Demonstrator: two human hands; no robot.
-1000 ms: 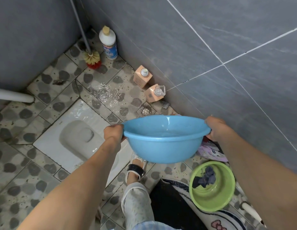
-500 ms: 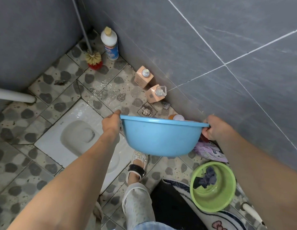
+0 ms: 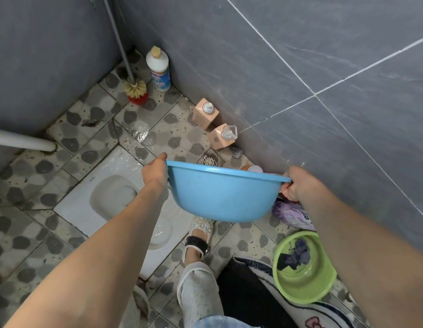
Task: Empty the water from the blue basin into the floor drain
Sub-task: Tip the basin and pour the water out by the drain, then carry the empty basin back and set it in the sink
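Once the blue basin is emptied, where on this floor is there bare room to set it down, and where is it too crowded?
Bare tile lies between the white pipe, the toilet brush and the squat toilet; also at lower left. Crowded along the wall: two peach bottles, the floor drain, purple pouch, green basin. Both hands hold the blue basin.

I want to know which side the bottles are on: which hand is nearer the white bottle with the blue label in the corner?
Left. The left hand grips the round blue plastic basin's rim below the white bottle; the right hand grips the opposite rim, farther along the wall.
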